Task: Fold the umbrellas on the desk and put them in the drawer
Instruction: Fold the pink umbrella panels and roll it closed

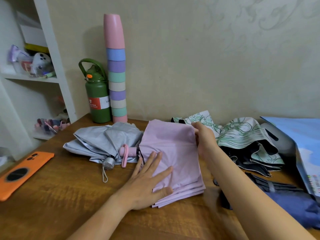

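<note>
Pink umbrella [174, 156], frame centre, on wooden desk [69, 196], canopy gathered in flat pleats. Left hand [147, 184] lies flat on its near edge, fingers straight. Right hand [205, 141] pinches the far right fold, apparently; fingertips hidden. Silver umbrella [103, 141] touches it at left; green-patterned umbrella [242, 137] at right.

1. Wall [190, 58]: pale cream, faint embossed swirl pattern at upper right.
2. Desk [60, 196]: brown wood grain, butts against the wall.
3. Shelf unit [52, 49]: white, left of the desk, open compartments holding small clutter.
4. Light: soft, even; the items at the back cast dim shadows on the wall.
</note>
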`<state>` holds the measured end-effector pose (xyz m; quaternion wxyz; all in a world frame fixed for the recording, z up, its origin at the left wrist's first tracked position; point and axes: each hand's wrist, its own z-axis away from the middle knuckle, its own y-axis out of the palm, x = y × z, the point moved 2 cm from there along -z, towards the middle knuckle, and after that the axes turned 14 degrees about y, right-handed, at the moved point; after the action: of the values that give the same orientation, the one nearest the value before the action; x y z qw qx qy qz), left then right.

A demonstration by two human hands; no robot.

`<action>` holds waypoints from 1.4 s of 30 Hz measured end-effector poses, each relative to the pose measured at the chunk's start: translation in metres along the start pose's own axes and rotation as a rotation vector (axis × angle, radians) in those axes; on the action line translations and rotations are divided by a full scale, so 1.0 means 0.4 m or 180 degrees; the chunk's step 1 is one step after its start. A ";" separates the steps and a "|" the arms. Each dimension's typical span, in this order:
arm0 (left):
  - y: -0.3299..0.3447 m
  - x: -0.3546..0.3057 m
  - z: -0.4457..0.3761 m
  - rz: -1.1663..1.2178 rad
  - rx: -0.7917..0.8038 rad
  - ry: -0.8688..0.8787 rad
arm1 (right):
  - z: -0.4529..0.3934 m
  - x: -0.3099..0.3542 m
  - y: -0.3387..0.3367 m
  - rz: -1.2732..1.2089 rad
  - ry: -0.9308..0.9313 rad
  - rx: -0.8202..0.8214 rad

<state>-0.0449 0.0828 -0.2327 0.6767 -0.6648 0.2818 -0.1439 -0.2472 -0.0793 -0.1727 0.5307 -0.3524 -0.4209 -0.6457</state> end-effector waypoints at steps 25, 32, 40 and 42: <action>0.020 0.058 -0.016 0.1068 -0.1290 -0.0405 | 0.190 -0.141 -0.101 0.1705 -0.1921 0.0543; 0.023 0.067 -0.022 0.0983 -0.1517 -0.0254 | 0.194 -0.151 -0.090 0.2713 -0.2812 0.0016; 0.025 0.088 -0.026 0.1006 -0.1865 -0.0385 | 0.194 -0.189 -0.032 0.3277 -0.2624 0.0478; 0.027 0.092 -0.026 0.1244 -0.1995 -0.0368 | 0.196 -0.192 -0.030 0.3267 -0.2648 0.0583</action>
<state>-0.0233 0.0541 -0.2497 0.4698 -0.7804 0.3951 0.1191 -0.2437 0.0235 -0.2128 0.5919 -0.6814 -0.4226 -0.0831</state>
